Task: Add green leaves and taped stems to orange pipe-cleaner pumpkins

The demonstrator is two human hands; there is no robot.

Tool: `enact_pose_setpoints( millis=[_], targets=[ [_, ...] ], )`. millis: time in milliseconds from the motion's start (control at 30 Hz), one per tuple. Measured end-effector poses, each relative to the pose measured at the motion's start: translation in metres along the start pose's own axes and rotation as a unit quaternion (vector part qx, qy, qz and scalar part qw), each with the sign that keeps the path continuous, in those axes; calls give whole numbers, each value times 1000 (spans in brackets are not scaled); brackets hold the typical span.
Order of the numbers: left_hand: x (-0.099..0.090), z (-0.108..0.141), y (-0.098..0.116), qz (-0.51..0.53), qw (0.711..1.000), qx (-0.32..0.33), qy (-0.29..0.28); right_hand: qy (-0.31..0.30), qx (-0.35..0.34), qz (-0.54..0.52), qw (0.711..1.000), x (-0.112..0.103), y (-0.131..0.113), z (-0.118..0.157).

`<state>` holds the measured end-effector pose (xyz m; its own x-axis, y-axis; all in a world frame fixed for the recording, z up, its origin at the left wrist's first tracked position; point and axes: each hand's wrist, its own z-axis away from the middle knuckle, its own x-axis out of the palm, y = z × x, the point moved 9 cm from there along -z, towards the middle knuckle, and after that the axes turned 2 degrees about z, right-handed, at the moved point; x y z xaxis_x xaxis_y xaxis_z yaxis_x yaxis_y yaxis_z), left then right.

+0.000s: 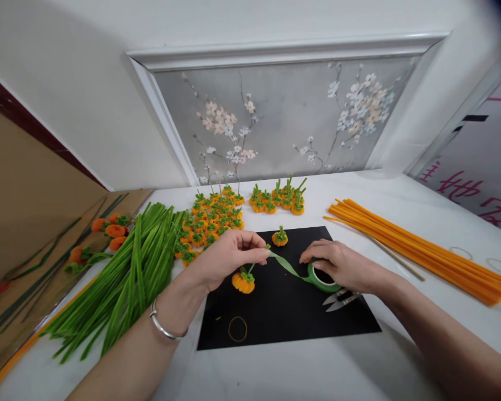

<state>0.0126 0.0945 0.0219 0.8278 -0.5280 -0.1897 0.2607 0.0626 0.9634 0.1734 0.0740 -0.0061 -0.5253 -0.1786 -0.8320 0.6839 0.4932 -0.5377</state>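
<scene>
White smooth desk: spreads under everything, brightest at the front.
Black rectangular mat: lies before the person, a thin yellow loop near its front edge.
Silver-bladed scissors: on the mat's right side, tips pointing left, beside the right wrist.
Left hand: thumb and fingers pinched on a thin green stem and the tape's free end; an orange fuzzy pumpkin-shaped piece hangs below, in front of the mat's left part.
Right hand: fingers curled round a green tape roll, its strip stretching to the left hand.
Sides: fuzzy green stems piled left, fuzzy orange stems bundled right.
Beyond: a similar piece on the mat, then two clusters of them, larger and smaller.
Wall: grey blossom-painted panel.
</scene>
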Motion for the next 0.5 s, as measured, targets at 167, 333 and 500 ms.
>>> enact_pose_setpoints(
  millis=[167,333,500],
  targets=[
    [-2,-1,-3,9,1000,-14,10,-2,28,42,999,-12,19,4],
    [7,0,-3,6,1000,-19,2,102,-12,42,994,-28,-1,2],
    [17,4,1,0,1000,-19,-10,120,-39,-75,989,-22,-37,1]
  ],
)
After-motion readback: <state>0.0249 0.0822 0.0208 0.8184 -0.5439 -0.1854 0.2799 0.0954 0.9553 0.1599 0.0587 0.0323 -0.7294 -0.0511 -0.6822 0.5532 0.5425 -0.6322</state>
